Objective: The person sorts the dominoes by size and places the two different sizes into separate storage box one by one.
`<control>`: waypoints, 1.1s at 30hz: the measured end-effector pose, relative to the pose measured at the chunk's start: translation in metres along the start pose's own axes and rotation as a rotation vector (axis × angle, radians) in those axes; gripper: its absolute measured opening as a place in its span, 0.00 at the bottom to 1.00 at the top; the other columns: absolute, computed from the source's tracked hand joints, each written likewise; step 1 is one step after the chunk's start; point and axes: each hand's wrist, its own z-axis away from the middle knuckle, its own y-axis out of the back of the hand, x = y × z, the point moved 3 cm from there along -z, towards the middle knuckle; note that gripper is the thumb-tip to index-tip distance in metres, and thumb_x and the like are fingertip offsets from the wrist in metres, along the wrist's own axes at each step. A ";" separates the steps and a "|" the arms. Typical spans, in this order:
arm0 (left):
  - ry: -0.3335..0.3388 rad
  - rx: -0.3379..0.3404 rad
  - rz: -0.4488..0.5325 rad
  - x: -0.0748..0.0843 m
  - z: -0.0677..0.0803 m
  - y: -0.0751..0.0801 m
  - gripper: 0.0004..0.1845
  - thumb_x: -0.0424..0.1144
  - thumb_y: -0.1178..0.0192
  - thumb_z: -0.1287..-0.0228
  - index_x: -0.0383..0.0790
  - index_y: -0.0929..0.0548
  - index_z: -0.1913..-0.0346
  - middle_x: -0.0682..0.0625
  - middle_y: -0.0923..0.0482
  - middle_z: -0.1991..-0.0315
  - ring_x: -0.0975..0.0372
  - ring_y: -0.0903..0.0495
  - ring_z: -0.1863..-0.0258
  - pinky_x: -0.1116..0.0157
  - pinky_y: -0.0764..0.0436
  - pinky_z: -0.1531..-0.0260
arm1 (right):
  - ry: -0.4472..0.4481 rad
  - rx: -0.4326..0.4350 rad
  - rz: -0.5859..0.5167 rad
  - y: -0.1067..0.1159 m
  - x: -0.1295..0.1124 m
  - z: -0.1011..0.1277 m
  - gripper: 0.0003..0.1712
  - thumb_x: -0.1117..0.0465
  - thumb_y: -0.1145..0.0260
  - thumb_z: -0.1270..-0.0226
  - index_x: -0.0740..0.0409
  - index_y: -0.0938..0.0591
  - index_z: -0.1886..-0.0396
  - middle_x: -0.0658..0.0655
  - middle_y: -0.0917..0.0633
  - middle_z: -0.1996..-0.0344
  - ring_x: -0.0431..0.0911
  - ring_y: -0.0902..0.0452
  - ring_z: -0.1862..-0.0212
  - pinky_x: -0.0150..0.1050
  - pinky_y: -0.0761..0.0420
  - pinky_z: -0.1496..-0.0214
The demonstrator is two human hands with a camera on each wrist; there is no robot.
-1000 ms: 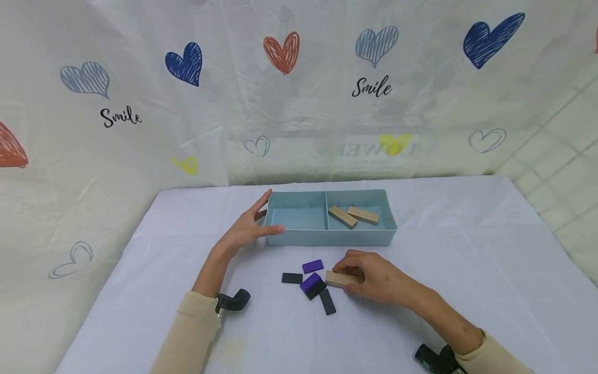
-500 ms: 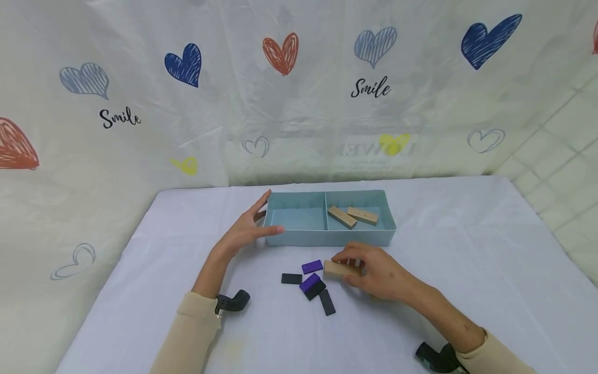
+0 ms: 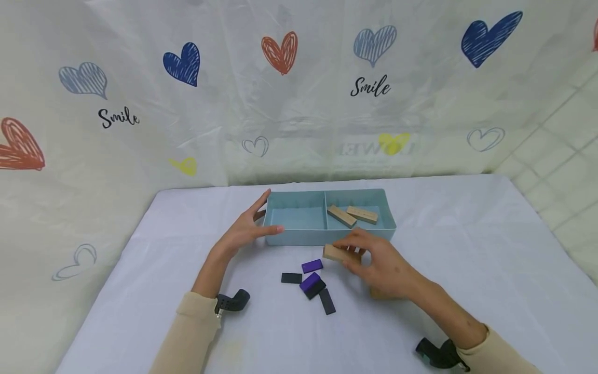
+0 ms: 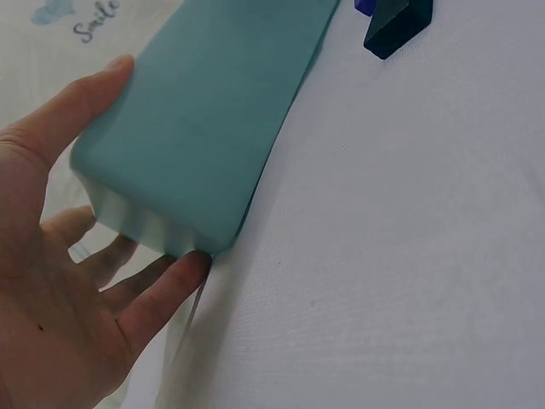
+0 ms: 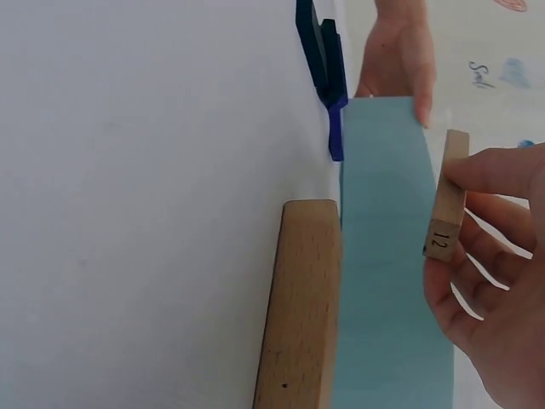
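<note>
The right hand [image 3: 380, 265] pinches a wooden block [image 3: 335, 252] marked 12 between thumb and fingertips, raised just near of the light-blue divided tray [image 3: 299, 236]. The left hand [image 3: 243, 231], fingers straight and spread, braces the tray's left end. Two wooden blocks [image 3: 352, 215] lie in its right compartment.
</note>
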 end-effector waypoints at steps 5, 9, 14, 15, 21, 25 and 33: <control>-0.006 -0.005 0.005 0.000 -0.001 0.000 0.59 0.57 0.22 0.45 0.80 0.53 0.19 0.61 0.56 0.14 0.51 0.46 0.15 0.31 0.42 0.25 | 0.027 0.058 -0.014 0.005 -0.002 -0.002 0.23 0.69 0.24 0.38 0.48 0.12 0.44 0.42 0.16 0.57 0.36 0.22 0.56 0.33 0.15 0.55; -0.013 -0.007 0.011 0.001 -0.002 0.000 0.59 0.57 0.22 0.45 0.80 0.53 0.19 0.62 0.56 0.14 0.52 0.46 0.15 0.32 0.42 0.24 | 0.042 0.084 -0.018 0.007 -0.002 -0.003 0.25 0.70 0.23 0.39 0.49 0.12 0.43 0.43 0.16 0.58 0.36 0.22 0.57 0.32 0.15 0.56; -0.015 -0.005 0.005 0.000 -0.002 0.000 0.58 0.56 0.23 0.44 0.80 0.53 0.19 0.61 0.56 0.14 0.51 0.45 0.16 0.31 0.42 0.25 | 0.072 0.112 0.012 0.011 -0.002 -0.006 0.24 0.70 0.23 0.40 0.49 0.12 0.44 0.44 0.16 0.59 0.36 0.22 0.57 0.32 0.16 0.56; -0.012 -0.003 0.002 0.000 -0.002 0.000 0.58 0.56 0.23 0.44 0.80 0.53 0.19 0.60 0.56 0.14 0.50 0.45 0.16 0.31 0.42 0.25 | 0.079 0.119 0.019 0.011 -0.002 -0.007 0.24 0.70 0.23 0.39 0.49 0.12 0.44 0.44 0.16 0.58 0.36 0.22 0.57 0.32 0.16 0.56; -0.003 -0.005 0.003 0.001 -0.001 0.000 0.57 0.54 0.24 0.42 0.82 0.52 0.20 0.59 0.57 0.13 0.50 0.46 0.15 0.31 0.43 0.24 | 0.124 0.172 0.044 0.016 0.000 -0.010 0.24 0.71 0.23 0.39 0.49 0.12 0.44 0.45 0.15 0.57 0.37 0.22 0.57 0.31 0.17 0.57; -0.008 -0.007 0.006 0.001 -0.001 0.000 0.56 0.54 0.24 0.42 0.83 0.52 0.20 0.59 0.57 0.13 0.50 0.46 0.15 0.31 0.42 0.25 | 0.130 0.187 0.031 0.018 0.002 -0.012 0.24 0.72 0.23 0.39 0.51 0.12 0.44 0.47 0.16 0.57 0.38 0.22 0.58 0.31 0.17 0.58; 0.001 -0.001 0.009 0.001 0.000 0.001 0.58 0.56 0.22 0.45 0.84 0.52 0.21 0.60 0.56 0.14 0.52 0.44 0.16 0.32 0.41 0.25 | 0.112 0.214 0.030 0.023 0.004 -0.017 0.25 0.73 0.23 0.41 0.52 0.12 0.44 0.50 0.14 0.55 0.38 0.22 0.59 0.31 0.18 0.56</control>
